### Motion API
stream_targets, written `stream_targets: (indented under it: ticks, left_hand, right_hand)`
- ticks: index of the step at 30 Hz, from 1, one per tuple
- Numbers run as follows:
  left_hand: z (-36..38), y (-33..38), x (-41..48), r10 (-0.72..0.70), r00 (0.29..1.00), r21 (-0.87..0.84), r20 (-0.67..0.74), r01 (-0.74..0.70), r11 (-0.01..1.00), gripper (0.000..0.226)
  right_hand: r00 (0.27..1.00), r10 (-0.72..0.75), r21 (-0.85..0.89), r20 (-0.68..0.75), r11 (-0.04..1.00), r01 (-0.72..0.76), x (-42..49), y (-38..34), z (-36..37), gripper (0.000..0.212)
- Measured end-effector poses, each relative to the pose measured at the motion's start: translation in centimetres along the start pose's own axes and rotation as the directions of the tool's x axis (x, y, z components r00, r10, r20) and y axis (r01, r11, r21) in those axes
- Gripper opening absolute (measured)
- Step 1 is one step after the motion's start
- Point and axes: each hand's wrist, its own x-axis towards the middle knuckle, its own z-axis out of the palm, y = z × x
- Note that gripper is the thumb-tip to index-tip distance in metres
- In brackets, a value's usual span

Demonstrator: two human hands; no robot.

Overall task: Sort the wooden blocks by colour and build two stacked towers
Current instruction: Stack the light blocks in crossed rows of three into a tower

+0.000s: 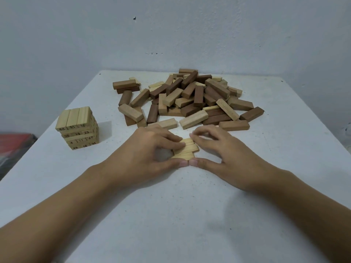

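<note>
Three light blocks (187, 149) are lying flat side by side mid-table (190, 205), just in front of the pile (190, 99). The left hand (152, 147) is curling its fingers over their left ends, thumb on the near block. The right hand (218, 147) is pinching the right ends between fingertips and thumb. The thumbs are touching. The light tower (77, 128) is standing near the left edge, and the mixed pile is sitting toward the far edge.

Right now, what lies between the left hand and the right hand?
Three light blocks lie side by side on the table, gripped by left hand and right hand; head view shows it.
</note>
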Motion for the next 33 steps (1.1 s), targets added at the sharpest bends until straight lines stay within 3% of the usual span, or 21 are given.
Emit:
stream_targets:
  ticks: [5, 16, 20, 27, 33]
  left_hand:
    - [0.2, 0.1, -0.2, -0.004, 0.999, -0.019, -0.052, 0.003, 1.0, 0.044]
    - [1.4, -0.3, -0.1, 0.017, 0.995, 0.034, -0.097, -0.014, 0.999, 0.037]
    - [1.6, -0.2, -0.1, 0.026, 0.994, 0.038, -0.111, -0.022, 0.999, 0.038]
    - [0.8, -0.7, -0.2, 0.082, 0.997, 0.085, 0.0, -0.082, 0.993, 0.04]
    - [1.3, -0.8, -0.2, 0.08, 0.996, 0.072, -0.025, -0.078, 0.994, 0.038]
  right_hand:
    - [0.982, 0.017, -0.19, 0.191, 0.982, 0.019, -0.4, -0.5, 0.0, 0.068]
    - [0.982, -0.042, -0.301, 0.187, 0.949, 0.098, -0.1, 0.2, 0.8, 0.06]
    - [0.982, -0.025, -0.312, 0.185, 0.946, 0.083, 0.0, 0.0, 1.0, 0.07]
    - [0.985, 0.013, -0.357, 0.171, 0.933, 0.05, -0.1, -0.5, 0.9, 0.06]
    - [0.986, 0.013, -0.342, 0.168, 0.939, 0.046, -0.1, -0.4, 1.3, 0.064]
